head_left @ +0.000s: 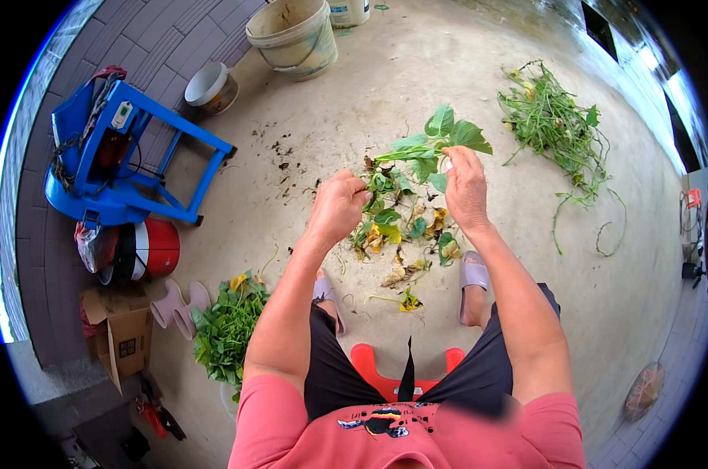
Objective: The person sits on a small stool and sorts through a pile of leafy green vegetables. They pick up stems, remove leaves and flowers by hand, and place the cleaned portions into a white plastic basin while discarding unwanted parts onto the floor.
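Observation:
My right hand [465,184] pinches a small bunch of leafy green stems [409,153], with broad heart-shaped leaves around its fingers. The cut-looking stem ends point left, above my left hand [341,202]. That hand has its fingers curled and thumb against them; whether something thin is between them I cannot tell. Below both hands, a loose heap of green, yellow and brown wilted leaves [389,217] lies on the concrete floor [565,305] between my feet. A full pile of picked greens [231,331] rises from a pale container, mostly hidden, left of my left forearm.
A tangle of stripped vines [556,123] lies at the far right. At left stand a blue metal-framed machine [137,152], a red-and-white drum [157,249], pink boots [181,305] and a cardboard box [125,340]. Buckets [295,44] line the wall. A red plastic stool [363,363] is beneath me.

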`<act>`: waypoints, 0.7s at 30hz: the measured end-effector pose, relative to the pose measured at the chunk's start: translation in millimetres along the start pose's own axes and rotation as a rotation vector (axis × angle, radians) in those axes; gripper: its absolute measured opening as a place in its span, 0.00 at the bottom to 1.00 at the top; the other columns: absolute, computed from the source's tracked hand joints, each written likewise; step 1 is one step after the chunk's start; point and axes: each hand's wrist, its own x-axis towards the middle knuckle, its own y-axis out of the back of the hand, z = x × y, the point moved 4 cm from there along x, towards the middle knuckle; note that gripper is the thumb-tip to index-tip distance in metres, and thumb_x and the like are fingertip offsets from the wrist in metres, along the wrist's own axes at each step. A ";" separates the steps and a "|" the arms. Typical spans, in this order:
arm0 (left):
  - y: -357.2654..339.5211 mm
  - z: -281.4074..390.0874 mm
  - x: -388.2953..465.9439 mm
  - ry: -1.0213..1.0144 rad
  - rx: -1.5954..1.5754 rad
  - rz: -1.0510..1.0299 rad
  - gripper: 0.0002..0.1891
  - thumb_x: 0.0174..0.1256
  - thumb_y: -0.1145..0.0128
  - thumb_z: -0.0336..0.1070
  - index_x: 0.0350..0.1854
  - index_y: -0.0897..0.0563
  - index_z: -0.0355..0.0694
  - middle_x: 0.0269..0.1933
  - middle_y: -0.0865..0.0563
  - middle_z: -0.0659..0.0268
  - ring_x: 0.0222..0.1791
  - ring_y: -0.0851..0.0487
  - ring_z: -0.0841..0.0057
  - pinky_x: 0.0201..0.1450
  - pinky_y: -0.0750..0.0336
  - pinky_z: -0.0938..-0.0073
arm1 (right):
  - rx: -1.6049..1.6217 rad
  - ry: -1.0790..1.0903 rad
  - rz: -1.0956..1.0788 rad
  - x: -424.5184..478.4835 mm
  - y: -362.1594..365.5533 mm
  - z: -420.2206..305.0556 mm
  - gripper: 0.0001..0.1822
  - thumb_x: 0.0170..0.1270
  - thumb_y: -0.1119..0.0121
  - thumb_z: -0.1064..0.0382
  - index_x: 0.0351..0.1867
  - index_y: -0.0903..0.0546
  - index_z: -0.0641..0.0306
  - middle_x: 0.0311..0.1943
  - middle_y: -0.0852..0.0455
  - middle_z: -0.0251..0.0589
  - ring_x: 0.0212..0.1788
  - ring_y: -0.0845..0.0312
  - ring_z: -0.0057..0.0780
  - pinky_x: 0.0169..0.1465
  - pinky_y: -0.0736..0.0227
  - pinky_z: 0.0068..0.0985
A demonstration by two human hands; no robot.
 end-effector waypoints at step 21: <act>-2.1 -29.6 16.7 0.123 -0.154 0.421 0.11 0.57 0.45 0.34 0.23 0.24 0.30 0.22 0.24 0.60 0.22 0.23 0.69 0.24 0.28 0.70 | -0.029 0.063 -0.337 -26.3 -21.9 -25.8 0.05 0.53 0.46 0.66 0.25 0.24 0.66 0.24 0.22 0.47 0.25 0.24 0.47 0.29 0.28 0.37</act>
